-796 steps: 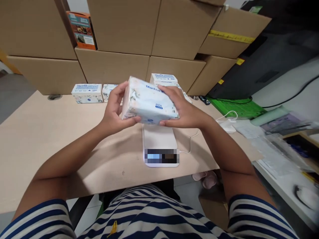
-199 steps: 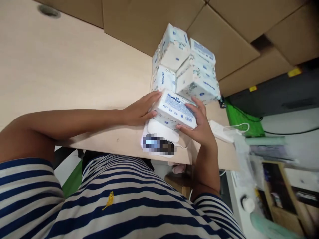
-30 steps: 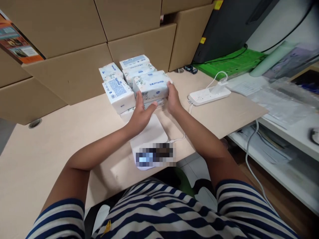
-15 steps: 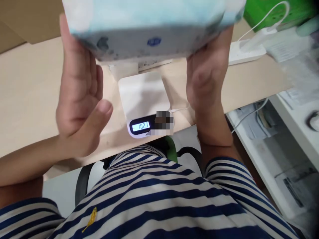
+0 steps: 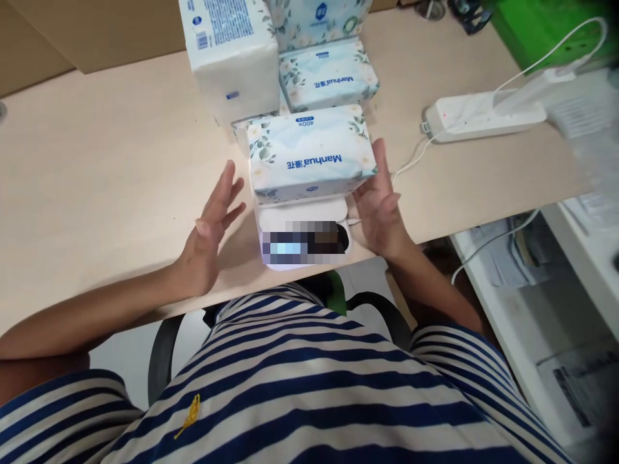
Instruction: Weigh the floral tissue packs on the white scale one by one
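A Manhua tissue pack (image 5: 309,161), white and pale blue with printed flowers, lies on the white digital scale (image 5: 304,212). It covers most of the scale's platform, and the display at the front edge is blurred over. My left hand (image 5: 207,232) is to the left of the pack, apart from it, with the fingers spread and nothing held. My right hand (image 5: 380,209) is at the pack's right side with its fingers stretched out, close to the lower right corner. Whether its fingertips touch the pack I cannot tell.
Behind the scale stand more tissue packs: an upright one (image 5: 236,77), a flat one (image 5: 331,74) and another (image 5: 319,22) at the back. A white power strip (image 5: 483,116) with cables lies to the right. Cardboard boxes (image 5: 111,29) line the back left. White shelving (image 5: 536,283) is at the right.
The tissue pack, held up between both hands before, has come down onto the scale. Both hands have lowered and the left has moved away from it.
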`<act>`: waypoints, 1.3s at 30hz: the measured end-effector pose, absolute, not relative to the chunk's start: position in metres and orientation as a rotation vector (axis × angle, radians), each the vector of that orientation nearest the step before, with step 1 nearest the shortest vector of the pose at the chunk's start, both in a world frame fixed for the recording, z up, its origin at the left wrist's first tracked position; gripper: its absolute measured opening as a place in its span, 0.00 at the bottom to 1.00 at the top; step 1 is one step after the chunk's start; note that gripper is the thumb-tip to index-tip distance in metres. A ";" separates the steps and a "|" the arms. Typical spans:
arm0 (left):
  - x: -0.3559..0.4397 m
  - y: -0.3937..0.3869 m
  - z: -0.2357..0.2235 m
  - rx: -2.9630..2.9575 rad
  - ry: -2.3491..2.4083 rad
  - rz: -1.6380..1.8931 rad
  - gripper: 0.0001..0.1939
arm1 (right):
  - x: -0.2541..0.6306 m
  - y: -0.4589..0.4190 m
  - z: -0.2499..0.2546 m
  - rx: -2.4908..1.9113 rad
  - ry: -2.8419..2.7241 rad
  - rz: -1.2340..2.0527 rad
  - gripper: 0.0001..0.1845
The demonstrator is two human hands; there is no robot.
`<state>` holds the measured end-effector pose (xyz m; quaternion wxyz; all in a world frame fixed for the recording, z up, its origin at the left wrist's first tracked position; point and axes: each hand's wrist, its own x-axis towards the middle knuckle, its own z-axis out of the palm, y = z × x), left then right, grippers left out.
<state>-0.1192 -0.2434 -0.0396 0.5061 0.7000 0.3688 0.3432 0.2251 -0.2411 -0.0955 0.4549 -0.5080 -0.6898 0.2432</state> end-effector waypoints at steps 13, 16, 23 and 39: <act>-0.105 -0.171 -0.092 1.854 1.007 1.045 0.50 | 0.242 -0.132 -0.033 -0.780 -1.417 0.255 0.37; -0.106 -0.172 -0.097 1.778 0.970 1.057 0.50 | 0.232 -0.136 -0.043 -0.831 -1.360 0.178 0.48; -0.106 -0.173 -0.096 1.650 0.944 1.112 0.48 | 0.250 -0.149 -0.050 -0.838 -1.366 0.259 0.35; -0.104 -0.175 -0.088 1.628 1.014 1.050 0.55 | 0.238 -0.156 -0.042 -0.983 -1.458 0.300 0.49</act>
